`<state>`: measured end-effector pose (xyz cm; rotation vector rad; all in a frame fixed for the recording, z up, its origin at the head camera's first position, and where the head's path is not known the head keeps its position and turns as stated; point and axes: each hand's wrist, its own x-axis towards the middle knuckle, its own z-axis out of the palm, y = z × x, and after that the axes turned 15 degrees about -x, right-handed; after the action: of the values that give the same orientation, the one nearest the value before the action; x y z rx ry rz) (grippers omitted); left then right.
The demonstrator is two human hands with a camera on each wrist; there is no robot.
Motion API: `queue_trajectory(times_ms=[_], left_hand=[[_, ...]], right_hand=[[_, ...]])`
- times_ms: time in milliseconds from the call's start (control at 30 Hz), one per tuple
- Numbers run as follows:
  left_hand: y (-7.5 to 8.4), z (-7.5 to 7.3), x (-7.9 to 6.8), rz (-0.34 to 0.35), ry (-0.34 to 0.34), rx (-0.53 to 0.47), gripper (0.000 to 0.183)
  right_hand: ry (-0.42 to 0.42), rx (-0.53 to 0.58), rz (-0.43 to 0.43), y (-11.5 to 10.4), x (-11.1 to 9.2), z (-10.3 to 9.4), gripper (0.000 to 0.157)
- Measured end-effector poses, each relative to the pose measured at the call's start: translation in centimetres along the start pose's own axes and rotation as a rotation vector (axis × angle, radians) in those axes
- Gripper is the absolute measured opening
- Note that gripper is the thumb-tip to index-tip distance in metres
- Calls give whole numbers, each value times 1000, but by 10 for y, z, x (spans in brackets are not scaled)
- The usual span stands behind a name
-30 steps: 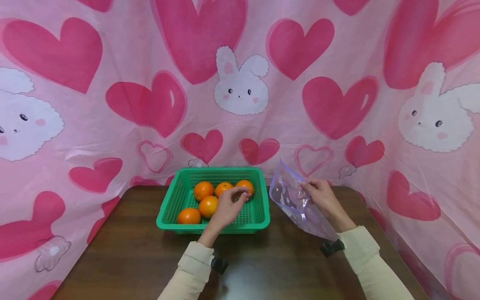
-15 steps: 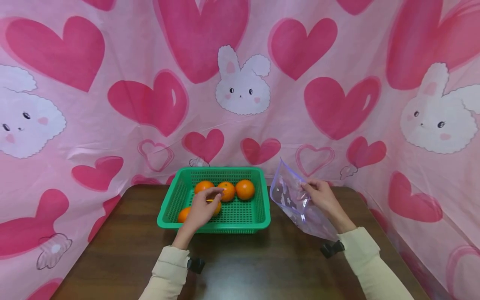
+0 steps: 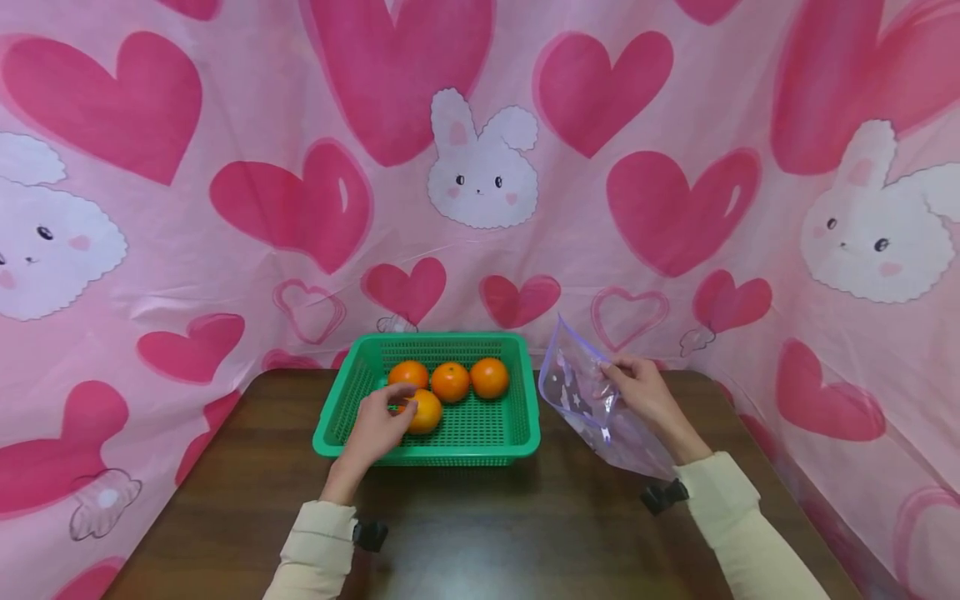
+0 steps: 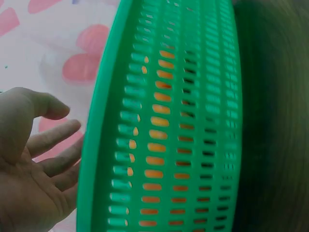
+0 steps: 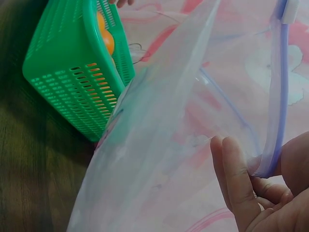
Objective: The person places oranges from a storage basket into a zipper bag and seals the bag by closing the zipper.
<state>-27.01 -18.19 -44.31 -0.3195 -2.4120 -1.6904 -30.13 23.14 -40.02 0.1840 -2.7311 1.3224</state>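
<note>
My left hand [image 3: 375, 427] is over the left front part of a green plastic basket [image 3: 465, 452], fingers loosely bent beside an orange [image 3: 424, 412]. In the left wrist view that hand [image 4: 36, 159] shows spread fingers with nothing between them, behind the basket's rim [image 4: 99, 121]. Three more oranges line the back of the basket, the rightmost orange [image 3: 490, 378] near its right wall. The hand covers the basket's left front corner area. On the right, my right hand [image 3: 643, 398] pinches the edge of a clear zip bag [image 3: 577, 385] with purple trim, its mouth partly spread.
Basket and hands are at a dark wooden table [image 3: 480, 533]. A pink cloth [image 3: 480, 250] with hearts and rabbits hangs behind and at both sides. A white slider [image 5: 290, 10] sits on the bag's purple zip. Black wrist cameras [image 3: 663, 497] are strapped to both sleeves.
My left hand has moved left across the basket, from near the right back orange to the left front, uncovering the oranges at the back. The right hand and bag stay put.
</note>
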Motion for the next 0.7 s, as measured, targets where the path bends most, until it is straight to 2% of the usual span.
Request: queue_trajectory(times_ms=[333, 700], left_hand=[[-14, -15, 3, -56, -32, 240, 44], [-24, -26, 10, -159, -135, 358, 51]], right_hand=[[-5, -27, -1, -4, 0, 0, 30], [-7, 28, -15, -1, 1, 5, 27]])
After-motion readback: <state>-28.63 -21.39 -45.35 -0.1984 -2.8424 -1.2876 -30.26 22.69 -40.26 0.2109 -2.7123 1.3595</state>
